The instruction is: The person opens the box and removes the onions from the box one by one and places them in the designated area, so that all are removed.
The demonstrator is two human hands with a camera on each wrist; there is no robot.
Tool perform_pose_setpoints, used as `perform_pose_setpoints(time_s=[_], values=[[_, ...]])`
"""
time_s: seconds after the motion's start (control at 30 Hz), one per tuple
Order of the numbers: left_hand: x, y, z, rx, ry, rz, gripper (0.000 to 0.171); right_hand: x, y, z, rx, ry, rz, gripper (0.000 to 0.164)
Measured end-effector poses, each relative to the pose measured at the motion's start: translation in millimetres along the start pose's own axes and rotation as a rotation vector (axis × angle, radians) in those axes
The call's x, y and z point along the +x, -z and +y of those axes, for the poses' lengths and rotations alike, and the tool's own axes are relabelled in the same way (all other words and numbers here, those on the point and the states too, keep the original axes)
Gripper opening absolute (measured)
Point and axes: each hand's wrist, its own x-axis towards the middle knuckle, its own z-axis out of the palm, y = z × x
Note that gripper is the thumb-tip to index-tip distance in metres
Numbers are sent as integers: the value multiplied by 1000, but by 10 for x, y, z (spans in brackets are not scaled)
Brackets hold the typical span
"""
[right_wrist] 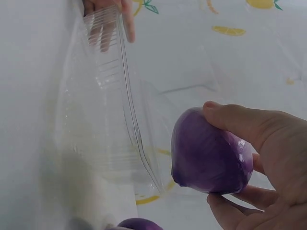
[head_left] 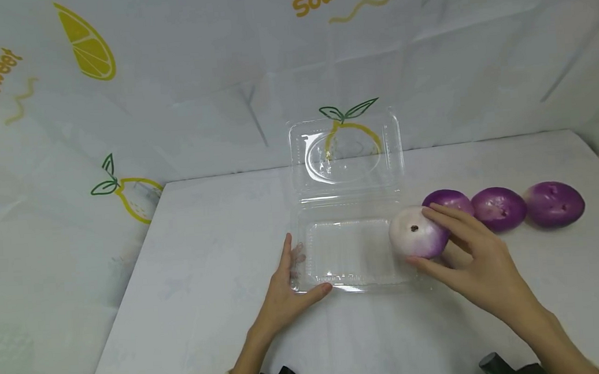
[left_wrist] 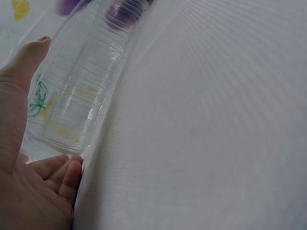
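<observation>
In the head view, my right hand (head_left: 479, 267) holds a purple-and-white onion (head_left: 418, 233) between thumb and fingers, over the right end of a clear plastic clamshell box (head_left: 358, 284). A small brown spot marks the onion's pale end; the right wrist view shows its deep purple side (right_wrist: 208, 155). My left hand (head_left: 281, 298) rests spread at the box's front left corner, fingers along the left side and thumb at the front edge. The box lies with its lid (head_left: 348, 175) raised at the back. Inside its base, no onion shows.
Beyond my right hand, more purple onions stand in a row: one partly hidden (head_left: 449, 200), one in the middle (head_left: 499, 209) and one at the right (head_left: 555, 204). They sit on a white table (head_left: 204, 246). A lemon-printed white sheet (head_left: 191, 61) hangs behind its back edge.
</observation>
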Motion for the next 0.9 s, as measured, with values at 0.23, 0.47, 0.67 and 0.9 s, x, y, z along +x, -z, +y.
perform_pose_setpoints(time_s=[0.23,0.47,0.67,0.9], values=[[1,1,-5,-6,-4,-6,120,-92,213,90,32,-32,43,89],[0,9,2,-1,7,-8,120,-202,396,181,34,-115,81,89],[-4,7,-7,-16,0,-10,120,-274,568,308,-7,-150,131,90],[-5,11,-21,-23,-7,-11,120,-383,704,530,-44,-262,192,83]])
